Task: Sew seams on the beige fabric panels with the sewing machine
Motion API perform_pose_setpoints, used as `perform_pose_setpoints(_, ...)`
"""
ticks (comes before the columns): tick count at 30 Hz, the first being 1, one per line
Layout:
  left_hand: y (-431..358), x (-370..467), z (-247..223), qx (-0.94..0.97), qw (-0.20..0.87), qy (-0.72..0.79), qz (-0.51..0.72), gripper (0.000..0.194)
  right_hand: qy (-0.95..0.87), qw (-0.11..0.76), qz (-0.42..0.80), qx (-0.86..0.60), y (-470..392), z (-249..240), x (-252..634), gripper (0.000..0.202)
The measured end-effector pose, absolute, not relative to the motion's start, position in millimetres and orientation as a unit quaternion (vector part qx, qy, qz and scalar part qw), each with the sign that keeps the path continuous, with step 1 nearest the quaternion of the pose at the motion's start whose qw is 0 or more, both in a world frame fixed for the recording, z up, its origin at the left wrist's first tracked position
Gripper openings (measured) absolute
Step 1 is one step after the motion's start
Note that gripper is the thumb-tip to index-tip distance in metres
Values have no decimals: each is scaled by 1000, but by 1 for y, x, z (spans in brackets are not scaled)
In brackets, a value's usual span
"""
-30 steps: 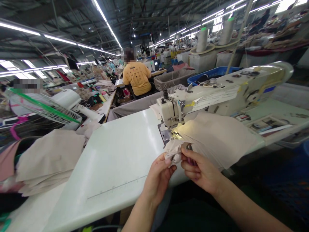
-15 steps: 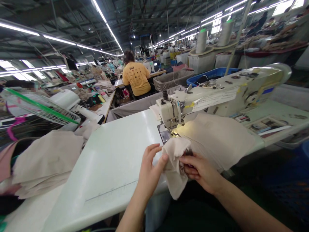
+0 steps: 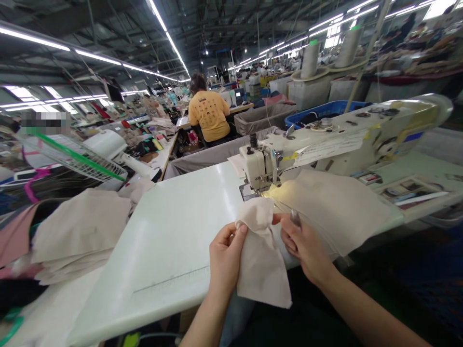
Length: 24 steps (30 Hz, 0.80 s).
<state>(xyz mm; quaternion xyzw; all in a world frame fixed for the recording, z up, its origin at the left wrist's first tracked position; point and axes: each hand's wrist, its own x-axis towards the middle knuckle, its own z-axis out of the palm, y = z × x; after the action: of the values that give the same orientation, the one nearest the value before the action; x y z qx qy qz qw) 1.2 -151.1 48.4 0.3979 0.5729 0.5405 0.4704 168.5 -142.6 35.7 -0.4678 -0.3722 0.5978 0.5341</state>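
A small piece of beige fabric (image 3: pixel 262 260) hangs over the front edge of the sewing table, gathered at its upper part. My left hand (image 3: pixel 227 250) is closed on its left side, thumb on top. My right hand (image 3: pixel 302 243) is curled round a small metal tool (image 3: pixel 295 218), mostly hidden in the palm, and its index fingertip meets the fabric's right edge. Just beyond the fabric stands the sewing machine (image 3: pixel 258 168), its needle area lit. A larger stack of beige fabric pieces (image 3: pixel 333 207) lies to the right of the needle.
Another pile of beige fabric (image 3: pixel 83 226) sits at the left beside the white tabletop (image 3: pixel 173 231). A fan with a green rim (image 3: pixel 75 154) stands behind that pile. A tray of small items (image 3: pixel 412 188) lies at the right. Ahead, a person in a yellow shirt (image 3: pixel 209 115) sits facing away.
The fabric has been drawn toward me and hangs straighter and lower. My left hand has closed more on it; my right hand has shifted slightly right, showing the metal tool upright.
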Motion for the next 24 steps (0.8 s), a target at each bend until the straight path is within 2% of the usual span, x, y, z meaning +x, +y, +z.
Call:
perform_pose_setpoints(2,-154,0,47,419,458,579,528,34,-417,533,533,-508,-141,35,171,43)
perform_pose_setpoints(4,-157,-1,46,422,509,564,495,38,-423,537,508,-523,-139,32,172,39)
perform_pose_setpoints(8,-162,-9,45,401,643,524,389,44,-385,552,555,-489,-138,24,172,38)
perform_pose_setpoints(11,-165,-17,45,384,674,515,366,44,-389,551,563,-476,-137,24,174,39)
perform_pose_setpoints(18,-172,-18,49,413,594,528,444,33,-392,566,580,-436,-130,34,182,40)
perform_pose_setpoints(24,-172,-10,51,367,596,548,457,35,-494,493,554,-453,-131,37,179,30)
